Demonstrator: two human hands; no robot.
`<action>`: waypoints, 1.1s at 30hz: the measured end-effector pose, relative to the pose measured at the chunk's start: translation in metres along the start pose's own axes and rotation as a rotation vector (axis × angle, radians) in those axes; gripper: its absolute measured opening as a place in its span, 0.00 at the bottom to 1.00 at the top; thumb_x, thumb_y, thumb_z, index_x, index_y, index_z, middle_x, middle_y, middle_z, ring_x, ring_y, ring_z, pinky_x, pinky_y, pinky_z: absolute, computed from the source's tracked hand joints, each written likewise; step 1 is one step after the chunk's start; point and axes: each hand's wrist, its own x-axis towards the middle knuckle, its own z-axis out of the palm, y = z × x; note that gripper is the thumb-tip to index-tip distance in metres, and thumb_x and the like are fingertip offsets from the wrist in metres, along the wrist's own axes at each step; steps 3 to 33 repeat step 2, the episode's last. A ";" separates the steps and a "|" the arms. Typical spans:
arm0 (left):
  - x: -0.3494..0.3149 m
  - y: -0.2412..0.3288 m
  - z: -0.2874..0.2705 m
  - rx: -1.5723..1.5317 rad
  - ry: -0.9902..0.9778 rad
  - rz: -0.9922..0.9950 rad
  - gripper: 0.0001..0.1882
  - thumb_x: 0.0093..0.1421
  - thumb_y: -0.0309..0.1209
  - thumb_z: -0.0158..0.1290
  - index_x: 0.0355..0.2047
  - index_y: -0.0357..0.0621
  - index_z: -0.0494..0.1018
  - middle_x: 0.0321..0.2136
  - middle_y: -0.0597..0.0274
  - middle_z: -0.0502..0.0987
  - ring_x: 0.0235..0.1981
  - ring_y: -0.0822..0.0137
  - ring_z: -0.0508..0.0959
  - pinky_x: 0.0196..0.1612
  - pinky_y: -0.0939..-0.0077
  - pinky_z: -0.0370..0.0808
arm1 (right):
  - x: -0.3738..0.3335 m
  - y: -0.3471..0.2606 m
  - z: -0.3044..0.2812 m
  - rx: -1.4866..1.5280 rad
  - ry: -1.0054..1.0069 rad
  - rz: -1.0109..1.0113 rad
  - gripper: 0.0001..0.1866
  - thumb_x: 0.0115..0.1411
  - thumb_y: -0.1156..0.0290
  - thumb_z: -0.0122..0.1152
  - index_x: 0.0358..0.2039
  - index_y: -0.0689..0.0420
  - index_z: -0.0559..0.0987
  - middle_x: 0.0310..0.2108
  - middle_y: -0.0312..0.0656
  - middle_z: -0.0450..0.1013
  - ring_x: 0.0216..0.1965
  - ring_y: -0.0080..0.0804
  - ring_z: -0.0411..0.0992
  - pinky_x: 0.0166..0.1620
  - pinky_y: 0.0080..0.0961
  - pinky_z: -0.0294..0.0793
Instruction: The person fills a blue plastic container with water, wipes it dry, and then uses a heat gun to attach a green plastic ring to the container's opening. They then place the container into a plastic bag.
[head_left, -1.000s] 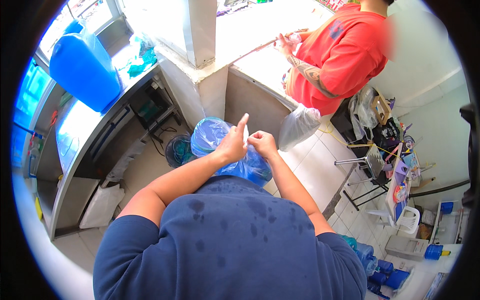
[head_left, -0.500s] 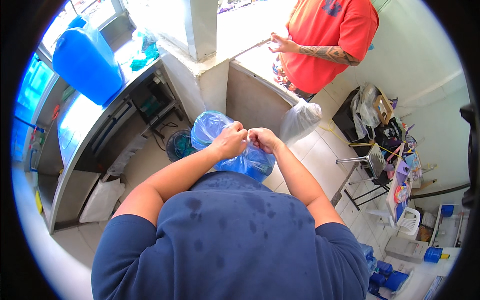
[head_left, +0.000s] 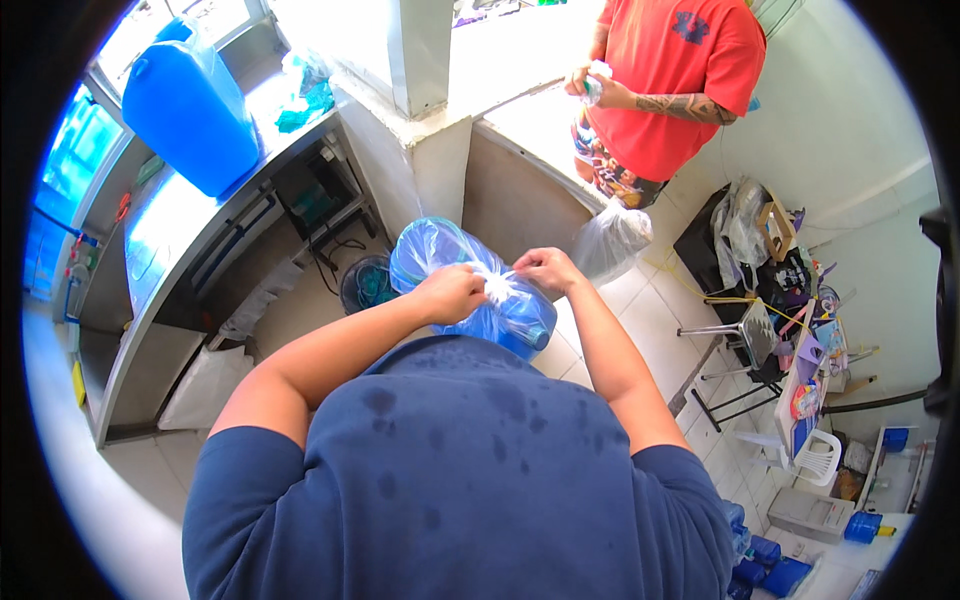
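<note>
A clear plastic bag (head_left: 496,287) wraps a large blue container (head_left: 530,346) standing in front of my body. The bag's mouth is bunched into a white knot on top. My left hand (head_left: 452,294) is closed at the knot's left side, its fingers curled on the plastic. Just across the knot, my right hand (head_left: 547,270) pinches a bit of the bag between thumb and fingers. The fingertips of both hands are partly hidden, and the lower part of the container is hidden by my chest.
On the left counter (head_left: 160,232) stands a blue jerrycan (head_left: 190,110). A dark basket (head_left: 366,285) sits on the floor beside the bagged container. A filled clear bag (head_left: 612,243) is at the right, near a person in a red shirt (head_left: 675,90). Farther right is a metal stool (head_left: 752,325).
My hands have moved apart, uncovering the bunched knot between them. The person in red has shifted right and now holds something whitish with both hands.
</note>
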 end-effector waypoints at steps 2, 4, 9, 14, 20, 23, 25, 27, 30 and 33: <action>-0.010 -0.010 -0.011 -0.106 0.048 0.053 0.16 0.59 0.39 0.57 0.44 0.44 0.79 0.42 0.46 0.78 0.47 0.49 0.77 0.51 0.54 0.73 | -0.005 0.016 -0.006 -0.083 0.310 0.059 0.19 0.58 0.71 0.68 0.51 0.52 0.82 0.48 0.46 0.79 0.42 0.29 0.78 0.50 0.25 0.77; -0.010 -0.010 -0.011 -0.106 0.048 0.053 0.16 0.59 0.39 0.57 0.44 0.44 0.79 0.42 0.46 0.78 0.47 0.49 0.77 0.51 0.54 0.73 | -0.005 0.016 -0.006 -0.083 0.310 0.059 0.19 0.58 0.71 0.68 0.51 0.52 0.82 0.48 0.46 0.79 0.42 0.29 0.78 0.50 0.25 0.77; -0.010 -0.010 -0.011 -0.106 0.048 0.053 0.16 0.59 0.39 0.57 0.44 0.44 0.79 0.42 0.46 0.78 0.47 0.49 0.77 0.51 0.54 0.73 | -0.005 0.016 -0.006 -0.083 0.310 0.059 0.19 0.58 0.71 0.68 0.51 0.52 0.82 0.48 0.46 0.79 0.42 0.29 0.78 0.50 0.25 0.77; -0.010 -0.010 -0.011 -0.106 0.048 0.053 0.16 0.59 0.39 0.57 0.44 0.44 0.79 0.42 0.46 0.78 0.47 0.49 0.77 0.51 0.54 0.73 | -0.005 0.016 -0.006 -0.083 0.310 0.059 0.19 0.58 0.71 0.68 0.51 0.52 0.82 0.48 0.46 0.79 0.42 0.29 0.78 0.50 0.25 0.77; -0.010 -0.010 -0.011 -0.106 0.048 0.053 0.16 0.59 0.39 0.57 0.44 0.44 0.79 0.42 0.46 0.78 0.47 0.49 0.77 0.51 0.54 0.73 | -0.005 0.016 -0.006 -0.083 0.310 0.059 0.19 0.58 0.71 0.68 0.51 0.52 0.82 0.48 0.46 0.79 0.42 0.29 0.78 0.50 0.25 0.77; -0.010 -0.010 -0.011 -0.106 0.048 0.053 0.16 0.59 0.39 0.57 0.44 0.44 0.79 0.42 0.46 0.78 0.47 0.49 0.77 0.51 0.54 0.73 | -0.005 0.016 -0.006 -0.083 0.310 0.059 0.19 0.58 0.71 0.68 0.51 0.52 0.82 0.48 0.46 0.79 0.42 0.29 0.78 0.50 0.25 0.77; -0.010 -0.010 -0.011 -0.106 0.048 0.053 0.16 0.59 0.39 0.57 0.44 0.44 0.79 0.42 0.46 0.78 0.47 0.49 0.77 0.51 0.54 0.73 | -0.005 0.016 -0.006 -0.083 0.310 0.059 0.19 0.58 0.71 0.68 0.51 0.52 0.82 0.48 0.46 0.79 0.42 0.29 0.78 0.50 0.25 0.77; -0.010 -0.010 -0.011 -0.106 0.048 0.053 0.16 0.59 0.39 0.57 0.44 0.44 0.79 0.42 0.46 0.78 0.47 0.49 0.77 0.51 0.54 0.73 | -0.005 0.016 -0.006 -0.083 0.310 0.059 0.19 0.58 0.71 0.68 0.51 0.52 0.82 0.48 0.46 0.79 0.42 0.29 0.78 0.50 0.25 0.77; -0.010 -0.010 -0.011 -0.106 0.048 0.053 0.16 0.59 0.39 0.57 0.44 0.44 0.79 0.42 0.46 0.78 0.47 0.49 0.77 0.51 0.54 0.73 | -0.005 0.016 -0.006 -0.083 0.310 0.059 0.19 0.58 0.71 0.68 0.51 0.52 0.82 0.48 0.46 0.79 0.42 0.29 0.78 0.50 0.25 0.77; -0.010 -0.010 -0.011 -0.106 0.048 0.053 0.16 0.59 0.39 0.57 0.44 0.44 0.79 0.42 0.46 0.78 0.47 0.49 0.77 0.51 0.54 0.73 | -0.005 0.016 -0.006 -0.083 0.310 0.059 0.19 0.58 0.71 0.68 0.51 0.52 0.82 0.48 0.46 0.79 0.42 0.29 0.78 0.50 0.25 0.77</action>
